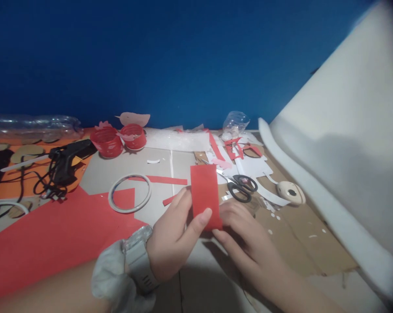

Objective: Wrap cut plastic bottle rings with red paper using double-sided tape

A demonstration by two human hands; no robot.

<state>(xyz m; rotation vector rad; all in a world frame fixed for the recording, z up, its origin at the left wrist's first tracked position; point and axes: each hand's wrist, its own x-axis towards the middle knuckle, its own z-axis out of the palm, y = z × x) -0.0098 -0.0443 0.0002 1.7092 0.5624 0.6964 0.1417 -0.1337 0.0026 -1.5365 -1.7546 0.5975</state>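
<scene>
Paper first: we see a red rectangular paper strip [205,195] held upright above the middle of the table [124,167], long axis pointing away from us. Our left hand [175,237] pinches its lower edge, thumb in front; our right hand [245,237] supports it from behind, fingers closed on it.

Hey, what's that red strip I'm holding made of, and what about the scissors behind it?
The red strip, pinched by the left hand with the right hand at its lower edge, looks like matte craft paper: thin, flat, uniformly coloured, cleanly cut. The scissors seem to have shiny metal blades and black, probably plastic, loop handles.
</scene>
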